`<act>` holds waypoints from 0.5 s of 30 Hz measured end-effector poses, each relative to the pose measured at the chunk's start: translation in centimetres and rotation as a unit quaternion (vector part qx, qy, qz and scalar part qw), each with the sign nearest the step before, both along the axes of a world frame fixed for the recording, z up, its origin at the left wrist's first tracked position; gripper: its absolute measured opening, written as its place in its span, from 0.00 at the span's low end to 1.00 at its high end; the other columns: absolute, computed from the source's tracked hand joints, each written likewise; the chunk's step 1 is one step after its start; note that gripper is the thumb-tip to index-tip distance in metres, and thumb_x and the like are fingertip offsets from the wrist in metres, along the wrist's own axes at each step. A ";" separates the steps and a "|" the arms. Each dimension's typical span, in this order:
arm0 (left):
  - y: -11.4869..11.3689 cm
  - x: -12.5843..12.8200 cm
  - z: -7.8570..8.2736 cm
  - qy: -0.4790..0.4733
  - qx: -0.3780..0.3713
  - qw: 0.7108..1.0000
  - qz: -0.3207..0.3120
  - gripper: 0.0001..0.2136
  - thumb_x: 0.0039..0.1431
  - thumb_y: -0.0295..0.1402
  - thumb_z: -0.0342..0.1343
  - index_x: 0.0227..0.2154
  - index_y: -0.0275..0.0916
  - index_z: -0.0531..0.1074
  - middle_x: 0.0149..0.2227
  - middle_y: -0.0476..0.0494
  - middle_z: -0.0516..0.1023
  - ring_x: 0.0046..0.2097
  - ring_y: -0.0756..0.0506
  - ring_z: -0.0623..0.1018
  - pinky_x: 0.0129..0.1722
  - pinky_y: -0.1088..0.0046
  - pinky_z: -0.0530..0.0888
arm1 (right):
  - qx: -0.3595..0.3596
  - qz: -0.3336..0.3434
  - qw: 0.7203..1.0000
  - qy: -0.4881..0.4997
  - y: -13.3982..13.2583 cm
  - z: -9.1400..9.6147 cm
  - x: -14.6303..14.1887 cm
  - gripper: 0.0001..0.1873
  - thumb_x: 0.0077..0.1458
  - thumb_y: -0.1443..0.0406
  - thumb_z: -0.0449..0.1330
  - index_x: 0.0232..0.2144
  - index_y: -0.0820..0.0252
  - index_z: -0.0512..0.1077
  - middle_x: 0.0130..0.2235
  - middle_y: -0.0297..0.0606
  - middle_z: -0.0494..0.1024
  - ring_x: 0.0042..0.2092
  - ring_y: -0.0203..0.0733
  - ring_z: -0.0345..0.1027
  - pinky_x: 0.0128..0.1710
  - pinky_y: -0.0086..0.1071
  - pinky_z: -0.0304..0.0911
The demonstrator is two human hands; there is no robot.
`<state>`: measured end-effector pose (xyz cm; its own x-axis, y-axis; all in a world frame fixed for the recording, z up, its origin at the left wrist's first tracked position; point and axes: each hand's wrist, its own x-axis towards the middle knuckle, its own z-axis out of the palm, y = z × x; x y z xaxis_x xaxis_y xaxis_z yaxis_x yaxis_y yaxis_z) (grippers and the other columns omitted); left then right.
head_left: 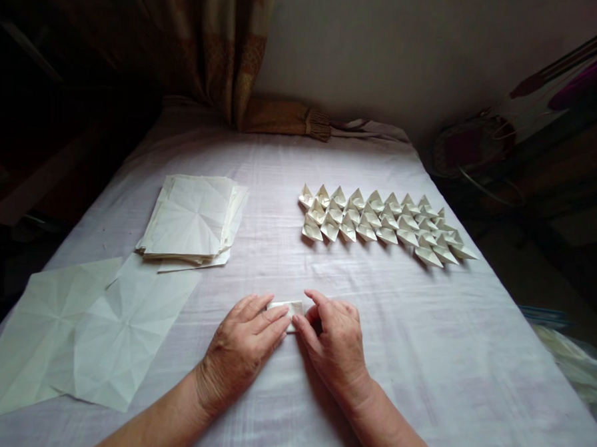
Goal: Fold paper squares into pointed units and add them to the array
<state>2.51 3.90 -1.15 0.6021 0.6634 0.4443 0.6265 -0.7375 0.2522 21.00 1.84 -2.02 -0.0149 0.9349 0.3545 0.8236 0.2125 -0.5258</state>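
A small folded white paper piece lies on the pale cloth near the front middle. Both of my hands press on it. My left hand covers its left part, fingers close together and laid over the paper. My right hand pinches its right end with curled fingers. Most of the piece is hidden under my fingers. To the far right, several folded white paper boats stand in rows. A stack of creased square sheets sits at the left.
Two creased sheets lie flat at the front left. A pale cloth covers the table. A brown curtain hangs at the back. Dark clutter lies beyond the right edge, and crumpled plastic at the lower right.
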 end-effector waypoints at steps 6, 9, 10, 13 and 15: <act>-0.4 -0.2 0.0 0.048 -0.003 0.999 -0.016 0.14 0.67 0.32 0.49 0.51 0.38 0.73 0.50 0.45 0.79 0.55 0.42 0.74 0.58 0.61 0.65 | 0.005 -0.004 1.000 -0.008 0.0 0.0 -0.1 0.12 0.61 0.63 0.57 0.46 0.62 0.69 0.26 0.31 0.74 0.30 0.39 0.67 0.41 0.36 0.54; -0.6 -0.3 -0.1 0.061 -0.012 0.998 -0.019 0.15 0.67 0.32 0.48 0.53 0.38 0.72 0.52 0.44 0.78 0.56 0.42 0.73 0.59 0.60 0.64 | -0.005 -0.006 1.000 -0.008 0.0 -0.1 -0.1 0.13 0.62 0.63 0.56 0.47 0.61 0.68 0.27 0.32 0.74 0.31 0.40 0.67 0.42 0.37 0.55; -0.6 -0.3 -0.1 0.064 -0.016 0.998 -0.019 0.15 0.67 0.33 0.48 0.53 0.38 0.71 0.52 0.44 0.78 0.56 0.42 0.72 0.59 0.60 0.64 | -0.005 -0.009 1.000 -0.008 0.0 -0.1 -0.1 0.13 0.62 0.63 0.56 0.47 0.61 0.68 0.27 0.33 0.75 0.31 0.40 0.67 0.42 0.37 0.55; -0.7 -0.3 -0.3 0.062 -0.024 0.998 -0.011 0.16 0.67 0.34 0.48 0.54 0.40 0.71 0.53 0.44 0.77 0.57 0.42 0.71 0.60 0.60 0.62 | 0.006 -0.007 1.000 -0.008 -0.1 -0.2 0.1 0.11 0.61 0.64 0.55 0.46 0.61 0.68 0.30 0.35 0.75 0.33 0.40 0.68 0.42 0.37 0.55; -0.8 -0.3 -0.4 0.061 -0.027 0.998 -0.006 0.15 0.66 0.35 0.49 0.53 0.41 0.72 0.53 0.45 0.77 0.57 0.42 0.71 0.61 0.60 0.61 | 0.013 0.009 1.000 -0.001 -0.2 -0.3 0.4 0.08 0.61 0.67 0.55 0.43 0.59 0.69 0.33 0.36 0.76 0.36 0.41 0.68 0.43 0.36 0.55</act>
<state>2.19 3.12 -1.58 0.6584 0.6763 0.3304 0.6458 -0.7330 0.2135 21.36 1.62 -2.31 -0.0326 0.9252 0.3782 0.8207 0.2407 -0.5182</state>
